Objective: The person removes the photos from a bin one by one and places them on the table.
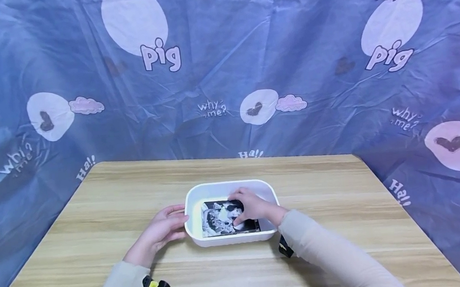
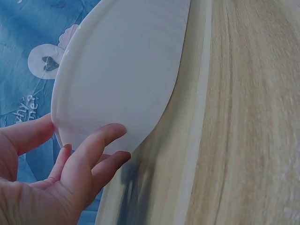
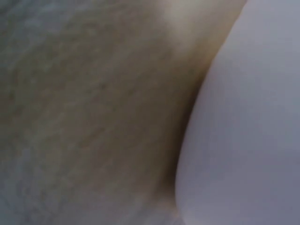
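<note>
My right hand point(image 1: 253, 205) sits just below the middle of the head view, inside the white tub point(image 1: 193, 195), its fingers point(image 1: 237, 198) curled down onto a black-and-white printed card point(image 1: 221, 218) that lies flat on the tub floor; from here I cannot tell whether the thumb is pinching an edge or only pressing on top, and the right wrist view is too close and blurred to settle it, showing only a pale sleeve-like surface beside white plastic. My left hand point(image 1: 164, 229) is just left of the tub, fingers point(image 2: 101, 140) relaxed and nearly straight, their tips resting against the outer wall, which the left wrist view confirms. To do this well, I judge the left hand should steady the tub so it does not skate on the smooth wooden bench point(image 1: 94, 209), while the right works a fingertip under one card edge rather than dragging the flat face. On the card I see a print but no legible words. The blue cloth backdrop point(image 1: 245, 43) carries readable writing: "pig" at upper centre and upper right, "why? me?" in the middle and at both sides, and "Ha!!" along the bench's far edge.
</note>
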Action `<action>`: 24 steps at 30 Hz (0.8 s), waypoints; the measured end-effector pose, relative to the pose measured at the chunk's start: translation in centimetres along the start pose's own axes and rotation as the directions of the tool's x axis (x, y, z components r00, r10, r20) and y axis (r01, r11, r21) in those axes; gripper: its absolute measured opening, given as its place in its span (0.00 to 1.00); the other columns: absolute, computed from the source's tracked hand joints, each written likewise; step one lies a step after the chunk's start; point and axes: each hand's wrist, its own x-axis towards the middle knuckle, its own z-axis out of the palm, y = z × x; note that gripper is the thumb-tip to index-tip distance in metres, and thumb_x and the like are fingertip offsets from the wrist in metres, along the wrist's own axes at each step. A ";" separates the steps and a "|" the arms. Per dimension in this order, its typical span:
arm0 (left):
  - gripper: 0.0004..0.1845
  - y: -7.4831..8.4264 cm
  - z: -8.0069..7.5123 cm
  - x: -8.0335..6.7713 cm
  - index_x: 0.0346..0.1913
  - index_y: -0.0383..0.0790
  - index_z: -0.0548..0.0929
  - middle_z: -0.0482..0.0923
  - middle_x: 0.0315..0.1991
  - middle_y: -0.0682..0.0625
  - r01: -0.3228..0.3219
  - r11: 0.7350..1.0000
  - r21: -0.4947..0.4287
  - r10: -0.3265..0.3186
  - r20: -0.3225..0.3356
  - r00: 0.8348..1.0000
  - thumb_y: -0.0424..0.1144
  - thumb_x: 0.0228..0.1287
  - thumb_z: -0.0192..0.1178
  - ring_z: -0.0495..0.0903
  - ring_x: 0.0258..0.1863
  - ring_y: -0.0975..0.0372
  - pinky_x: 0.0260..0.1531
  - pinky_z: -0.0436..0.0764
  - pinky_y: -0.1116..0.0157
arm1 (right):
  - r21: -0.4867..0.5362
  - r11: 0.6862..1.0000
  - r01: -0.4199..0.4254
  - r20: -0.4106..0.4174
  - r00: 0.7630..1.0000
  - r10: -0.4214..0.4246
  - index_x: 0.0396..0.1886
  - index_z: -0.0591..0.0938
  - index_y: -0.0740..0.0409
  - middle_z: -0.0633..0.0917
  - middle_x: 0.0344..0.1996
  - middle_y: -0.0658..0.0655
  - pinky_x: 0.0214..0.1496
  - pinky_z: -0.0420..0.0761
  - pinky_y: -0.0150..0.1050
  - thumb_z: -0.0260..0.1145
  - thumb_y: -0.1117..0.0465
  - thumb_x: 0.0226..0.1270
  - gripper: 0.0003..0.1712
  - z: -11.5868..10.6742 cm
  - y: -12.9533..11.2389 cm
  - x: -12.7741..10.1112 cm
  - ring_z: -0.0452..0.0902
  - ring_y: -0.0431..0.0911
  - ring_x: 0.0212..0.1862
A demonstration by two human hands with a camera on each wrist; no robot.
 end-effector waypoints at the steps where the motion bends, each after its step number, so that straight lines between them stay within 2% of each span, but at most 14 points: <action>1: 0.33 0.0 0.0 0.0 0.69 0.24 0.54 0.66 0.62 0.24 -0.001 1.000 -0.004 0.001 0.002 1.000 0.29 0.66 0.55 0.83 0.47 0.55 0.44 0.87 0.60 | -0.005 1.000 0.000 -0.002 1.000 0.000 0.60 0.76 0.66 0.74 0.58 0.63 0.69 0.70 0.51 0.82 0.57 0.40 0.44 0.0 0.0 0.0 0.68 0.57 0.61; 13: 0.33 -0.1 0.2 -0.1 0.69 0.24 0.54 0.64 0.64 0.24 0.000 1.000 -0.024 0.000 -0.006 1.000 0.29 0.66 0.56 0.83 0.46 0.55 0.43 0.87 0.60 | -0.047 0.999 0.010 -0.015 1.000 -0.011 0.59 0.76 0.64 0.76 0.57 0.62 0.68 0.70 0.50 0.82 0.54 0.40 0.44 -0.1 -0.2 -0.2 0.70 0.56 0.60; 24: 0.33 -0.1 0.4 -0.1 0.69 0.24 0.54 0.60 0.66 0.24 -0.003 1.000 -0.001 0.003 -0.017 1.000 0.30 0.66 0.55 0.82 0.49 0.54 0.45 0.87 0.59 | 0.022 0.999 -0.031 -0.029 0.999 0.032 0.57 0.74 0.63 0.75 0.58 0.62 0.71 0.68 0.50 0.83 0.55 0.38 0.44 0.0 -0.3 -0.1 0.69 0.56 0.62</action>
